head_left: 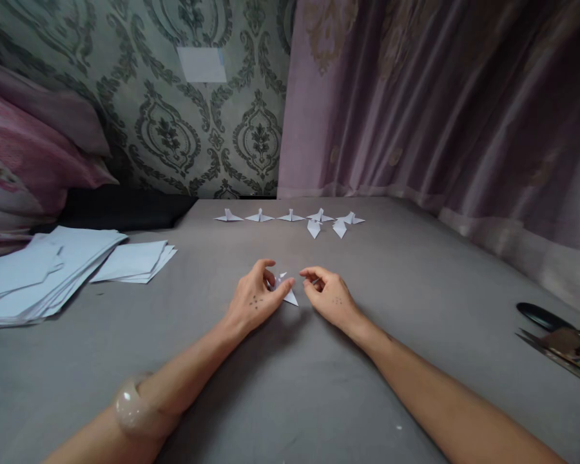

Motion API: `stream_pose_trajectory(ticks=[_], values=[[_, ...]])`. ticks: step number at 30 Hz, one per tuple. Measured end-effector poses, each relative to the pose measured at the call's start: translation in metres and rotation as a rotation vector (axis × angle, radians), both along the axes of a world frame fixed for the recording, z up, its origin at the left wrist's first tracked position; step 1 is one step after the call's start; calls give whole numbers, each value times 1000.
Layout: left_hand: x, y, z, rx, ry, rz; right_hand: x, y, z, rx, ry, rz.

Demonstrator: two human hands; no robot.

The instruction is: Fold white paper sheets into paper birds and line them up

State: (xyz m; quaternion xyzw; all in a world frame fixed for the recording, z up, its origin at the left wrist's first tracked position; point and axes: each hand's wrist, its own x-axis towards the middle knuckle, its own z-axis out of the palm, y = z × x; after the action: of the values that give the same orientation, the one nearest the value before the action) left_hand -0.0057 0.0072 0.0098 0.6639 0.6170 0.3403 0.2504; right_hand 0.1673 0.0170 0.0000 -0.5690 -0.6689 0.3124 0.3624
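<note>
Between the thumb and fingers of my left hand (pixel 258 290) is a small folded white paper piece (pixel 290 298), partly hidden behind the thumb. A pointed corner of it sticks out toward me. Just to the right of the paper, my right hand (pixel 331 295) hovers with its fingers curled and the thumb a little apart from them. It appears to hold nothing and does not touch the paper. Farther back stands a row of folded paper cranes (pixel 290 216) with spread wings. Two flatter folded paper pieces (pixel 314 229) lie in front of the right end of that row.
Stacked white paper sheets (pixel 43 277) lie at the left, with smaller cut sheets (pixel 135 261) beside them. A black cloth (pixel 125 207) lies behind. Scissors (pixel 541 345) and a dark oval object (pixel 544 316) are at the right edge. Curtain (pixel 415 96) and patterned wall bound the grey surface.
</note>
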Motion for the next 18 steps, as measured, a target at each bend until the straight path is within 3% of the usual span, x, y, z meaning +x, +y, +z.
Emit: stream_pose_trajectory(ticks=[3, 6, 11, 18], values=[[-4, 3, 5, 54, 25, 34, -1, -4, 2, 18, -43, -11], [-13, 13, -3, 142, 79, 36, -3, -11, 3, 81, -123, 55], [-23, 22, -17, 197, 275, -138, -5, -22, 5, 156, -306, 178], [-10, 3, -3, -67, 216, -82, 5, -8, 1, 183, -439, 33]])
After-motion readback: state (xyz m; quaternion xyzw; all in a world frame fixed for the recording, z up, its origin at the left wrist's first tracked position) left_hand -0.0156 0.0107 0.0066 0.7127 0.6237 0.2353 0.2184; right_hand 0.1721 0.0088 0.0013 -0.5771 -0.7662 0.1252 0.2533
